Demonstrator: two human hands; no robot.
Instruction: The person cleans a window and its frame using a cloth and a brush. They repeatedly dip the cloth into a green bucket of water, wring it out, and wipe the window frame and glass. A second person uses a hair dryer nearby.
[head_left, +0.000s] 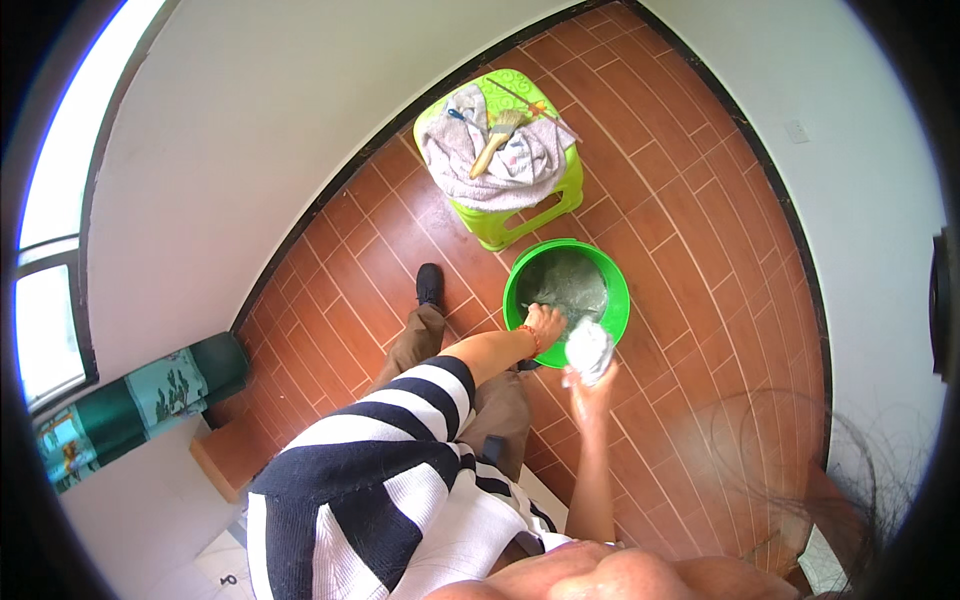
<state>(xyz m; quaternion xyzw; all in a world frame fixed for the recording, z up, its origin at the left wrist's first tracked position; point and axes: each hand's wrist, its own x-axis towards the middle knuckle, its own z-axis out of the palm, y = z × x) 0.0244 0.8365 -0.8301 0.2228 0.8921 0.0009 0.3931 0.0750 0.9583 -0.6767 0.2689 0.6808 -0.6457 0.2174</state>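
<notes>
A green plastic bucket (619, 300) with murky water in it stands on the tiled floor before me. My left hand (546, 324) reaches over the near left rim with its fingers at the water; whether it grips anything there is hidden. In my right hand (592, 379), at the near right rim, is a wet white object (589, 351), perhaps a wadded cloth, and my fingers are closed round its lower end.
Beyond the bucket stands a lime-green plastic stool (491, 234). A crumpled towel (480, 191), a wooden-handled paintbrush (491, 150), a blue-handled tool (455, 114) and a thin rod (514, 94) lie on it. My shoe (430, 283) is left of the bucket.
</notes>
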